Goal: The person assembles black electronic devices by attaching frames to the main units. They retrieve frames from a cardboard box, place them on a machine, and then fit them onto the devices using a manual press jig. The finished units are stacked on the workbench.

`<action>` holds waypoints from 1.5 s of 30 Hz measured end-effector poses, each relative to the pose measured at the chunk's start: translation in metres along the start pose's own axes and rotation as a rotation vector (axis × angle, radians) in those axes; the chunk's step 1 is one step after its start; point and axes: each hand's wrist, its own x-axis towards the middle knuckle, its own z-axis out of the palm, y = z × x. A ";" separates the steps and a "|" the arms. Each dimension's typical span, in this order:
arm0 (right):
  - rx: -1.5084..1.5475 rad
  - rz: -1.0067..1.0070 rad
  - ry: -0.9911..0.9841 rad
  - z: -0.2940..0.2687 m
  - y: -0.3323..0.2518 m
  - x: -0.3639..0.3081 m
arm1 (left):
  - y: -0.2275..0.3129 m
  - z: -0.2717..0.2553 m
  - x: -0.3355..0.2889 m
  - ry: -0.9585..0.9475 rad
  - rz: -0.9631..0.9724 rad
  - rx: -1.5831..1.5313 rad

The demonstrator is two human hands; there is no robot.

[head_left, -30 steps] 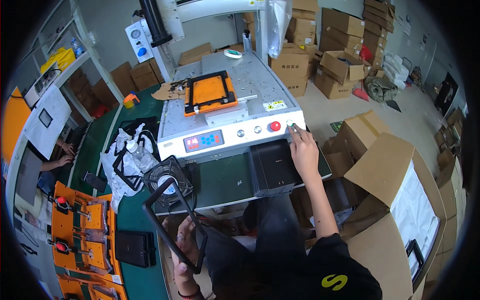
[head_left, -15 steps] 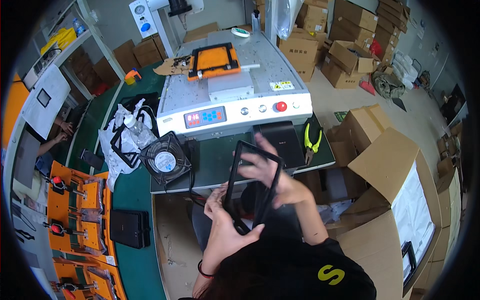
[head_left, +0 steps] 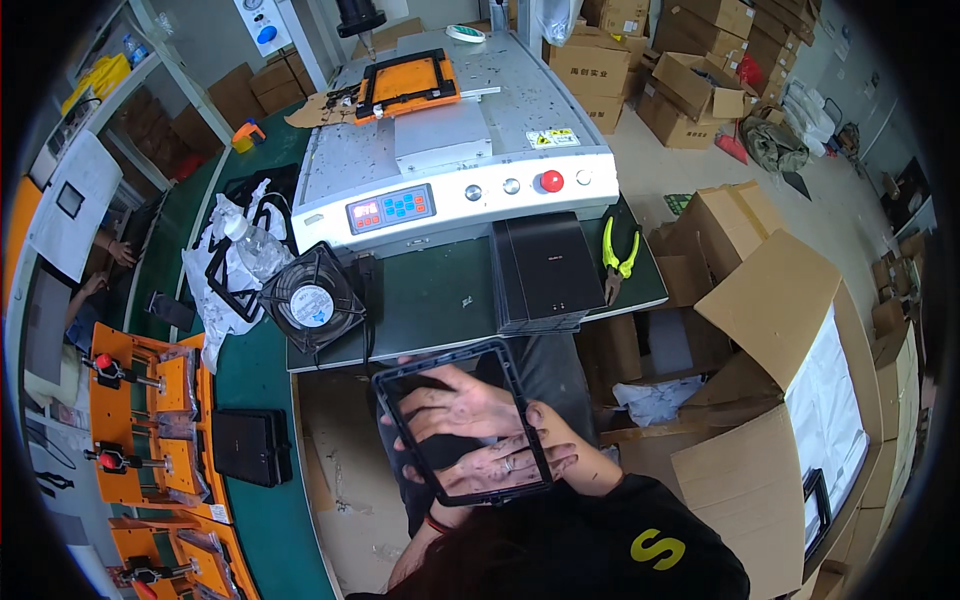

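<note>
A thin black rectangular frame (head_left: 440, 358) is held tilted above my lap, and both hands show through its opening. My right hand (head_left: 462, 405) lies behind it, its fingers reaching left to the far-left bar. Lower down, my left hand (head_left: 490, 468), with a ring on one finger, crosses behind the frame, and its fingers extend to the right bar. Both hands support the frame; the exact contact of some fingertips is hidden by its bars. Just beyond it, a stack of flat black panels (head_left: 550, 262) rests at the bench edge.
A white press machine (head_left: 455, 200) bears an orange fixture (head_left: 408, 86). Yellow-handled pliers (head_left: 619, 262) lie right of the panels, a black fan (head_left: 312, 303) left. Orange clamp jigs (head_left: 180, 470) and black parts (head_left: 252, 446) line the left bench. An open carton (head_left: 745, 490) stands right.
The frame has turned to face me and tipped left. My right hand, blurred in front of it before, is now behind it. My left hand has shifted from the lower-left side to behind the opening.
</note>
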 end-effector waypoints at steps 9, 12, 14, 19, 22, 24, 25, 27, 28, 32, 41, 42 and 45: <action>-1.385 -0.324 0.939 0.013 -0.070 -0.029 | -0.008 -0.010 -0.024 -0.045 0.077 -0.221; -2.220 -0.064 1.530 0.017 -0.080 -0.024 | 0.001 -0.012 -0.027 -0.076 0.126 -0.231; -2.215 0.112 1.576 -0.002 -0.081 -0.033 | 0.013 -0.007 -0.025 -0.030 0.164 -0.139; -2.153 0.179 1.548 0.008 -0.092 -0.036 | 0.045 0.037 -0.017 0.551 0.178 0.523; -2.140 0.080 1.499 0.029 -0.097 -0.035 | 0.046 0.041 -0.006 0.380 0.454 0.518; -2.081 -0.068 1.408 0.062 -0.097 -0.033 | 0.047 0.044 0.001 0.442 0.480 0.550; -1.993 -0.176 1.219 0.070 -0.093 -0.036 | 0.047 0.044 0.004 0.474 0.493 0.565; -1.806 -0.136 0.930 0.095 -0.084 -0.029 | 0.047 0.041 0.007 0.500 0.456 0.584; -1.814 -0.130 0.869 0.100 -0.074 -0.022 | 0.043 0.047 0.011 0.543 0.451 0.605; -1.829 -0.151 0.761 0.093 -0.040 0.001 | 0.035 0.040 -0.003 0.563 0.416 0.620; -1.859 -0.158 0.731 0.093 -0.032 0.007 | 0.028 0.041 -0.011 0.607 0.417 0.661; -1.869 -0.156 0.731 0.094 -0.032 0.007 | 0.028 0.042 -0.010 0.604 0.414 0.661; -1.874 -0.162 0.714 0.096 -0.031 0.009 | 0.027 0.044 -0.011 0.608 0.428 0.663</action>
